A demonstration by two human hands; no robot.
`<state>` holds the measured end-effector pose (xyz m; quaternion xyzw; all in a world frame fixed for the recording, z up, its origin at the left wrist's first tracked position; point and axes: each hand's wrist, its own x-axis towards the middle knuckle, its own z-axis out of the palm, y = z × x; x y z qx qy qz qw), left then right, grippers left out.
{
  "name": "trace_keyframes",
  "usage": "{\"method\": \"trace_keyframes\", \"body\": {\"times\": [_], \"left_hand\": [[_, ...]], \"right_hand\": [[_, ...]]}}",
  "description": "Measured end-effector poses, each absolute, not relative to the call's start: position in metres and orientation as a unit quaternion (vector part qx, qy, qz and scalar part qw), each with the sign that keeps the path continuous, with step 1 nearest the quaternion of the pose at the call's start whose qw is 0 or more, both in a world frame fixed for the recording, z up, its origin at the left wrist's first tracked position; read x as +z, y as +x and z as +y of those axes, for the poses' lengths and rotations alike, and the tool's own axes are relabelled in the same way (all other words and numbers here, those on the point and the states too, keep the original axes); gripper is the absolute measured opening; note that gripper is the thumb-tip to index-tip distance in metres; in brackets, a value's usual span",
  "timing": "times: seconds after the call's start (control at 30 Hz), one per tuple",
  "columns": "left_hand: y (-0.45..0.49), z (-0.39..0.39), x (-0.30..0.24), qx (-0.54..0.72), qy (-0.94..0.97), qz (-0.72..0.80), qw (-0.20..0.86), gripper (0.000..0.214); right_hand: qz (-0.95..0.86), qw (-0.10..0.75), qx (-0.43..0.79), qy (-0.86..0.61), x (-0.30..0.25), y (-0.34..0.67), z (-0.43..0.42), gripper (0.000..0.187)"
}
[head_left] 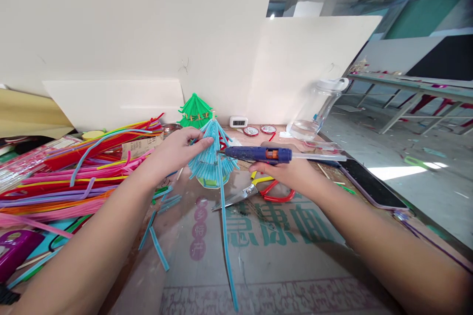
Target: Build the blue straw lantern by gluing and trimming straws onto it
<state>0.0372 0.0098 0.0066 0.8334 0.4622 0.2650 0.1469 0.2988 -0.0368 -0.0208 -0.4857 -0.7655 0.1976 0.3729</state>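
A small tiered pagoda model (pixel 201 162) of light-blue pipe cleaners stands mid-table. My left hand (pixel 183 150) is closed at its upper left side, thumb and fingers on the upper roof. My right hand (pixel 286 167) grips a dark-blue hot glue gun (pixel 254 154) with a clear glue stick (pixel 320 156) out of its back. The gun's nozzle points left and meets the front of the model. From that spot a long blue pipe cleaner (pixel 225 236) runs down toward me over the table. Scissors (pixel 254 191) with red and yellow handles lie partly open below my right hand.
Bundles of coloured pipe cleaners (pixel 84 172) cover the left side, with cut blue pieces (pixel 158 248) nearby. Behind stand a green pipe-cleaner roof model (pixel 195 108), a small digital clock (pixel 238 121) and a clear water bottle (pixel 310 113). A phone (pixel 371 184) lies at the right edge.
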Motion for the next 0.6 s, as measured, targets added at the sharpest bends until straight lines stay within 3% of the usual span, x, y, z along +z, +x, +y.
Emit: {"method": "trace_keyframes", "body": {"times": [0.3,0.5,0.6], "left_hand": [[0.035,0.013,0.005,0.269,0.834,0.455,0.156,0.046],[0.035,0.013,0.007,0.268,0.832,0.453,0.176,0.046],[0.034,0.013,0.007,0.269,0.836,0.446,0.172,0.045]], "right_hand": [[-0.780,0.342,0.228,-0.472,-0.007,0.305,-0.040,0.024],[-0.758,0.390,0.169,-0.494,-0.005,0.330,-0.001,0.042],[-0.718,0.382,0.178,-0.554,-0.019,0.338,0.042,0.030]]}}
